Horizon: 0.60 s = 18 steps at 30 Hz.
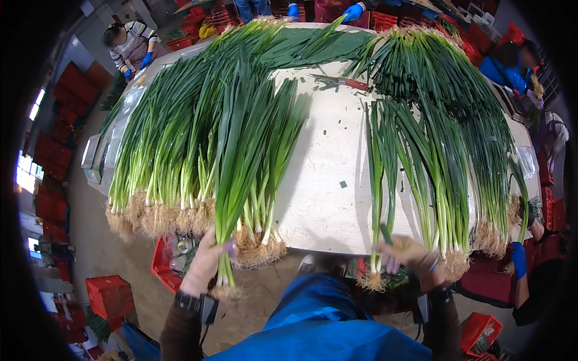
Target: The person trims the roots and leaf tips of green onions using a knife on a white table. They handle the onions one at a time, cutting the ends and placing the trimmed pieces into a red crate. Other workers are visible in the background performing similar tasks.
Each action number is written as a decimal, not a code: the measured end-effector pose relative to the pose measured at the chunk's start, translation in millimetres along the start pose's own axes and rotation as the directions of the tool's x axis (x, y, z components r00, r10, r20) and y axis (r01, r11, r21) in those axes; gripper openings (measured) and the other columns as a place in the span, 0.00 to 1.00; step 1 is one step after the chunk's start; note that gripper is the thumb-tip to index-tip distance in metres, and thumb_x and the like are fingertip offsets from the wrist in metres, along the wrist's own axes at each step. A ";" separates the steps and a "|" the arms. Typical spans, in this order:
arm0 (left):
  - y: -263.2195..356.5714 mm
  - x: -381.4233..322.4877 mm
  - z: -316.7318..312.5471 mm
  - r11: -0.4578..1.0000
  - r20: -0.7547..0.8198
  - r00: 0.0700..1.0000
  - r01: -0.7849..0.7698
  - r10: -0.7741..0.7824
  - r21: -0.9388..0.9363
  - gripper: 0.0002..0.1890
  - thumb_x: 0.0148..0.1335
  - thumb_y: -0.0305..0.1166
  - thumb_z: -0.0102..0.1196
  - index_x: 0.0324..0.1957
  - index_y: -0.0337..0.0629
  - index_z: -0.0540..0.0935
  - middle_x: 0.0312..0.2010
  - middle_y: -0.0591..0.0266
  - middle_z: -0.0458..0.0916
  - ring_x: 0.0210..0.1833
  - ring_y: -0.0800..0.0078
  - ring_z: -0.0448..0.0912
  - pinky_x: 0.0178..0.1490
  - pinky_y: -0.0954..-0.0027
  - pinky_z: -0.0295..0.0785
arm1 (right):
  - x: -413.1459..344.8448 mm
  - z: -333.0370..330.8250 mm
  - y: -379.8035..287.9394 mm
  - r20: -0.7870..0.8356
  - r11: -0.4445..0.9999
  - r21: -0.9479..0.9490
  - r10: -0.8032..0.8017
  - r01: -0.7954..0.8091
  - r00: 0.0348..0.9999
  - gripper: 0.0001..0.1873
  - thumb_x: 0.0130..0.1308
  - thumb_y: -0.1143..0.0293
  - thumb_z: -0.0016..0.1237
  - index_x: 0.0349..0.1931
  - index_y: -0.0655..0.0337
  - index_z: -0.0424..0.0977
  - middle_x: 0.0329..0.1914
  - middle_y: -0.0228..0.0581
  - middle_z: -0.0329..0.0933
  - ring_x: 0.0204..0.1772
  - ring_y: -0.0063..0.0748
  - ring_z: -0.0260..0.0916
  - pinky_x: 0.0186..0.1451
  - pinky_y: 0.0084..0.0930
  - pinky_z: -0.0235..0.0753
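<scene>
My left hand grips a bunch of leek-like stalks just above the roots. Their long green leaves point away from me, over the table's left heap. My right hand, slightly blurred, has its fingers curled around a short dark green leaf strip. Right beside it a few thin stalks lie with their roots over the near table edge. Whether that hand also grips these stalks I cannot tell. Many rooted stalks cover the left side, and more stalks lie on the right.
A red-handled knife rests on the white table among leaf scraps. Co-workers in blue gloves stand around it; one glove is close on my right. Below the edge sits a red crate.
</scene>
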State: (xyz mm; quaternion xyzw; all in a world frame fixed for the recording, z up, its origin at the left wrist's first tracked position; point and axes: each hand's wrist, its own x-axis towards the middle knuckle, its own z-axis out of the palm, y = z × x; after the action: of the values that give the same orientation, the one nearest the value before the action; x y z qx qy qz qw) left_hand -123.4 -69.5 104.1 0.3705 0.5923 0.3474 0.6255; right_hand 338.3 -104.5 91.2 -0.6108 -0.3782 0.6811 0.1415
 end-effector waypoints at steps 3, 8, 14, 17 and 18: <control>-1.7 46.9 4.8 0.985 -0.107 0.983 0.156 -0.148 0.069 0.25 0.63 0.22 0.54 0.62 0.37 0.68 0.35 0.64 0.77 0.31 0.74 0.77 0.33 0.73 0.75 | -27.7 -2.0 47.8 0.049 0.987 -0.034 0.158 -0.156 0.986 0.19 0.71 0.58 0.47 0.46 0.67 0.77 0.26 0.40 0.77 0.22 0.27 0.76 0.23 0.20 0.76; -25.3 90.2 12.3 0.990 -0.165 0.984 0.089 -0.071 0.106 0.20 0.64 0.22 0.54 0.58 0.38 0.71 0.39 0.59 0.80 0.32 0.73 0.79 0.35 0.70 0.79 | -78.8 -18.9 147.6 -0.051 0.927 -0.014 0.373 -0.374 0.926 0.14 0.66 0.61 0.52 0.42 0.63 0.79 0.22 0.38 0.78 0.23 0.29 0.78 0.24 0.26 0.78; -26.4 99.0 11.1 0.982 -0.203 0.977 0.094 -0.060 0.163 0.20 0.63 0.20 0.54 0.58 0.36 0.71 0.40 0.59 0.80 0.33 0.73 0.79 0.36 0.69 0.79 | -106.4 -25.4 284.0 -0.322 0.776 -0.506 0.234 -0.376 0.917 0.20 0.62 0.64 0.53 0.54 0.61 0.75 0.33 0.47 0.82 0.31 0.37 0.81 0.31 0.33 0.82; -21.2 98.0 13.2 0.982 -0.236 0.967 0.130 -0.095 0.136 0.22 0.62 0.21 0.56 0.58 0.36 0.70 0.39 0.59 0.80 0.31 0.73 0.78 0.34 0.70 0.78 | -99.8 -18.6 309.1 -0.464 0.702 -0.637 -0.019 -0.319 0.886 0.21 0.59 0.61 0.54 0.50 0.61 0.78 0.37 0.51 0.82 0.38 0.45 0.82 0.42 0.38 0.82; -19.3 98.2 14.1 0.984 -0.235 0.969 0.112 -0.076 0.142 0.22 0.62 0.21 0.56 0.59 0.36 0.70 0.39 0.58 0.79 0.31 0.72 0.78 0.33 0.70 0.78 | -94.0 -16.9 308.1 -0.448 0.688 -0.647 0.006 -0.329 0.894 0.18 0.59 0.61 0.53 0.46 0.62 0.79 0.37 0.52 0.82 0.40 0.47 0.82 0.44 0.39 0.81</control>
State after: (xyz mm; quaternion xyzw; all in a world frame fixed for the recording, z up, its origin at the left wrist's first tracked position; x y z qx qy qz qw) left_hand -103.8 6.2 40.1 0.3467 0.7022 0.3107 0.5387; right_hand 457.3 -367.8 -52.1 -0.7790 -0.5128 0.3488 -0.0922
